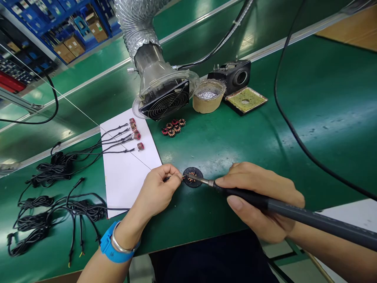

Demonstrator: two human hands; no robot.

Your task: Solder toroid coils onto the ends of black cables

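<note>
- left hand [159, 188] pinching a black wire [167, 179] against a toroid coil [191, 177], which sits on a round black pad [198, 181]
- right hand [259, 196] clenching a soldering iron [294, 210], tip touching the coil

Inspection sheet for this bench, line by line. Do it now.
Surface: green bench mat, scuffed, with a white paper sheet on it.
Job's things: toroid coil on a round black pad; loose toroids clustered; wired toroids lying on the paper.
Clutter: tan cup holding silvery metal; sponge tray; black iron stand.
Hands: left hand pinches a dark wire at the coil; right hand holds a soldering iron, tip at the coil.
Cables: coiled black leads at left; black cord at right.
Surroundings: fume extractor fan on a silver duct; blue shelving with cartons.
</note>
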